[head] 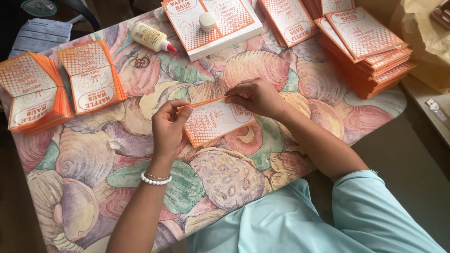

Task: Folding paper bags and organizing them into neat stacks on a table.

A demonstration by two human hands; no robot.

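An orange-and-white printed paper sheet (pixel 213 122) lies on the table in front of me, its upper edge folded up into a flap. My left hand (pixel 168 127) pinches the left end of that flap. My right hand (pixel 257 96) presses the right end of the flap with its fingertips. A white bead bracelet sits on my left wrist.
Two stacks of folded orange pieces (pixel 91 77) lie at the left. Flat printed sheets are piled at the back (pixel 213 21) and at the right (pixel 370 49). A glue bottle (pixel 151 37) with a red tip and a small white cap (pixel 207 21) rest behind. The shell-patterned tablecloth (pixel 93 164) ends near me.
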